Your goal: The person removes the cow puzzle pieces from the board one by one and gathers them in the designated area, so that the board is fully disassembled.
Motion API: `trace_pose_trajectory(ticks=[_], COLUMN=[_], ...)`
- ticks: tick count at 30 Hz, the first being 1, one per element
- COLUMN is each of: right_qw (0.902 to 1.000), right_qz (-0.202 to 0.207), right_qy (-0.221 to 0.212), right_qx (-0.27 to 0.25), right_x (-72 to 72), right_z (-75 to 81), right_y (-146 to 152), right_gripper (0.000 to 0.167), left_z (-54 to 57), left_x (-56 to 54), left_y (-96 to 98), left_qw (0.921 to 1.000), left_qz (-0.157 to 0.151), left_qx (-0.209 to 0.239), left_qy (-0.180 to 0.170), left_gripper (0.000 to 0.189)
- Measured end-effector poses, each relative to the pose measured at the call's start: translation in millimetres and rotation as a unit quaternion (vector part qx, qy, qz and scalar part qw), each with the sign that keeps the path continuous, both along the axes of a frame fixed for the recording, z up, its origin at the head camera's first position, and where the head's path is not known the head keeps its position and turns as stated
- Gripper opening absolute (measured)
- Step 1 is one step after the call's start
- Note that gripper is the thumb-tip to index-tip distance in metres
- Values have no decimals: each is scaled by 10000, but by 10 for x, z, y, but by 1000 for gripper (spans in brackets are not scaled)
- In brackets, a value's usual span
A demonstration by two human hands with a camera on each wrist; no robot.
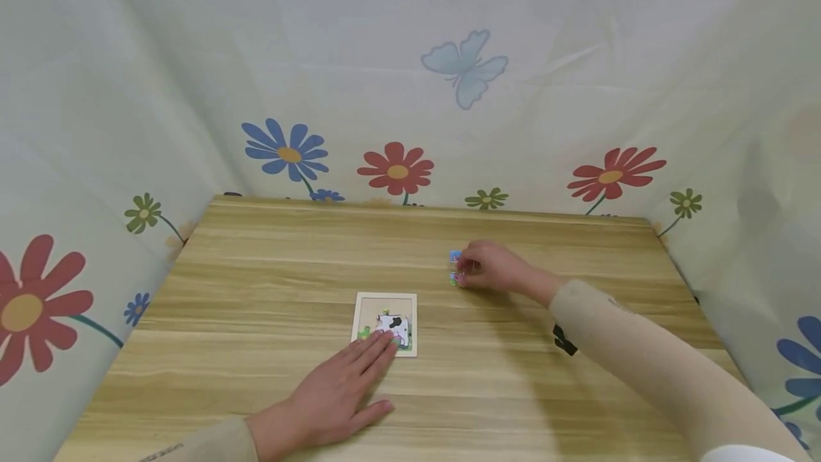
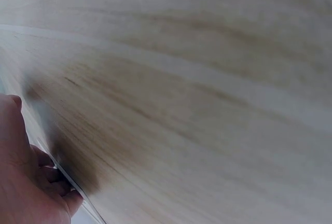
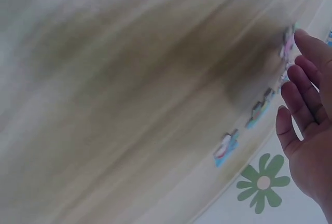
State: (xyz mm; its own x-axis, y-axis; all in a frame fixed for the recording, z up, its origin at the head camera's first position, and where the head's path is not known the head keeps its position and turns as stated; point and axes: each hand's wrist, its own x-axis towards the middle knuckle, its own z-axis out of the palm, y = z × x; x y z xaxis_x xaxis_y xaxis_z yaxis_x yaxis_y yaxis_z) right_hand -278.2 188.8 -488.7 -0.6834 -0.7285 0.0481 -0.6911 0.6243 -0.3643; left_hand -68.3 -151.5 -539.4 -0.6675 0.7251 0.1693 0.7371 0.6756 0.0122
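A small wooden puzzle board (image 1: 386, 300) with a cow picture lies at the middle of the table. My left hand (image 1: 368, 355) lies flat on the wood, its straight fingers resting on the board's lower left part; in the left wrist view only the hand's (image 2: 28, 182) heel and the board's thin edge (image 2: 72, 182) show. To the right and farther back, my right hand (image 1: 467, 268) reaches several loose blue-and-pink puzzle pieces (image 1: 455, 267). The right wrist view shows those pieces (image 3: 226, 147) in a row and the hand's (image 3: 298, 79) fingers relaxed beside them, gripping nothing.
The light wooden table (image 1: 269, 262) is walled on three sides by a pale cloth printed with flowers (image 1: 396, 171) and a butterfly. A black strap (image 1: 564, 341) sits on my right sleeve.
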Motion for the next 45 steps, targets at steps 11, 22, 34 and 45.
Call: trace_pose_trajectory(ticks=[11, 22, 34, 45], right_qw=[9998, 9999, 9999, 9997], right_qz=[-32, -24, -46, -41], right_qy=[171, 122, 60, 28], right_qx=[39, 2, -84, -241], right_x=[97, 112, 130, 95], right_z=[-61, -44, -55, -9], right_y=[31, 32, 28, 32], right_gripper=[12, 13, 18, 19], left_z=[-6, -10, 5, 20], left_x=[1, 4, 11, 13], left_y=[-5, -3, -2, 7], left_qw=[10000, 10000, 10000, 10000], left_qz=[26, 38, 37, 49], left_qx=[-19, -31, -78, -49], left_qy=[-12, 15, 8, -68], left_gripper=[78, 78, 78, 78])
